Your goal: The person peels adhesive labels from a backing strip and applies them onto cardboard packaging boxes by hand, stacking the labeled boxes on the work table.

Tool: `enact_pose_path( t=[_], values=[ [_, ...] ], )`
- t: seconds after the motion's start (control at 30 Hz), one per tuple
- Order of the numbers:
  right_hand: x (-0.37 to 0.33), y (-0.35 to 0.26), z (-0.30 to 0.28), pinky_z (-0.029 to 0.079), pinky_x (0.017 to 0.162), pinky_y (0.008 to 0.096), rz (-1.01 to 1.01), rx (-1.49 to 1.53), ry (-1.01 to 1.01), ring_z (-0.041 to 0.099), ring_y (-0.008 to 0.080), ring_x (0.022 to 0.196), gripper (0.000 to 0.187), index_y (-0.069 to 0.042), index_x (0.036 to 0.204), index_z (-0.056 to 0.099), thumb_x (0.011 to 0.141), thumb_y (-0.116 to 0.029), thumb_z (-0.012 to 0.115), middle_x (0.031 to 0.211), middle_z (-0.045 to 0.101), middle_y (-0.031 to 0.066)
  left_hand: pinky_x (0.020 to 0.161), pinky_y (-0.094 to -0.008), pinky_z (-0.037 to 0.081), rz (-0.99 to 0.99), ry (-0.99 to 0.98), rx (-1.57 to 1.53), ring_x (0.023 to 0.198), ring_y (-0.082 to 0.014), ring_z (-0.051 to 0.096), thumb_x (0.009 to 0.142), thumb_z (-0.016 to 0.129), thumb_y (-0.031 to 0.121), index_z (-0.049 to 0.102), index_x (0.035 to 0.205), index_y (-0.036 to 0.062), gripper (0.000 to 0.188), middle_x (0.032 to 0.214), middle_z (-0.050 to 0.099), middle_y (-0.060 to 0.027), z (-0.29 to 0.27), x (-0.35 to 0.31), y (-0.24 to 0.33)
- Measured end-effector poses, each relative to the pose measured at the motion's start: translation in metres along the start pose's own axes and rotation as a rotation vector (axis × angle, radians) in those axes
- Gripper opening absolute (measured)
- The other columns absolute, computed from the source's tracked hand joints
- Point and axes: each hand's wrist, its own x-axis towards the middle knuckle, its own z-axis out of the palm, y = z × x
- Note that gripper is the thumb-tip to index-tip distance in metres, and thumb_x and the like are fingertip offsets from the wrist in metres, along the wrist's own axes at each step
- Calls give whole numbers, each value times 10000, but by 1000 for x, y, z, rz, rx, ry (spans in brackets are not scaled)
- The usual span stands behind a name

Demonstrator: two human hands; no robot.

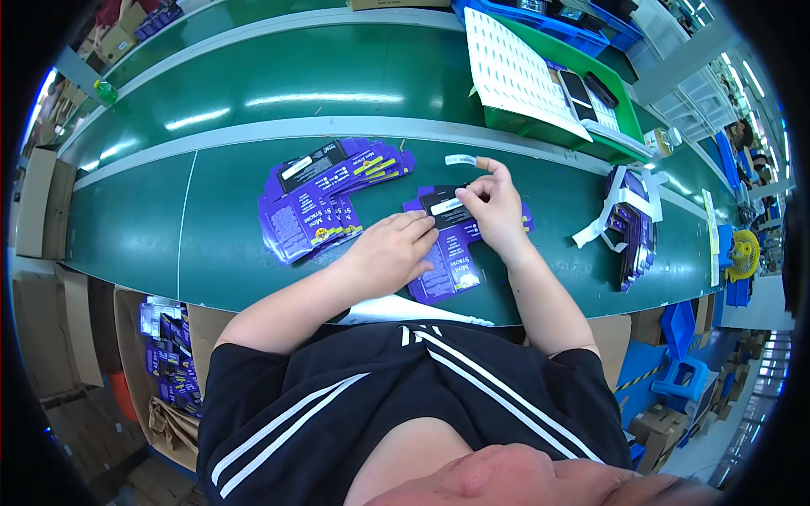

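Note:
Before me on the green bench lies a flattened purple carton (454, 260) with a black panel, overlapping others beneath it. My left hand (395, 249) rests on its left side, fingers stretched out flat. Thumb and fingers of my right hand (496, 209) pinch together at the end of a small white label (445, 206) on the black panel. A white label strip (461, 159) clings to the tip of my raised right index finger. To the left is a fanned stack of flat purple cartons (291, 221), the top one bearing a white label.
A green tray (540, 126) at the back right holds label sheets (515, 72) and a phone (577, 94). Purple cartons (637, 228) with white strips lie at right. White paper (405, 310) sits at the bench's front edge. A cardboard box (173, 363) of purple cartons stands lower left.

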Motion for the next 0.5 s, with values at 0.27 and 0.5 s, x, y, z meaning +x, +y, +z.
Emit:
enact_pose_path(
  t=[0.27, 0.5],
  values=[
    [0, 7, 4, 452, 627, 232, -13, -64, -21, 551, 108, 630, 470, 6, 1286, 491, 861, -33, 688, 745, 631, 25, 1026, -374, 473, -42, -30, -27, 1229, -284, 567, 854, 714, 264, 662, 1167, 21, 400, 1245, 621, -122, -3, 1, 0],
    [-2, -2, 5, 454, 628, 234, 4, -66, -7, 553, 110, 633, 441, 2, 1265, 503, 865, -26, 686, 744, 630, 23, 1008, -372, 485, -35, -3, -38, 1206, -287, 581, 847, 720, 257, 672, 1139, 16, 382, 1228, 625, -126, -2, 1, 0]
  ],
)
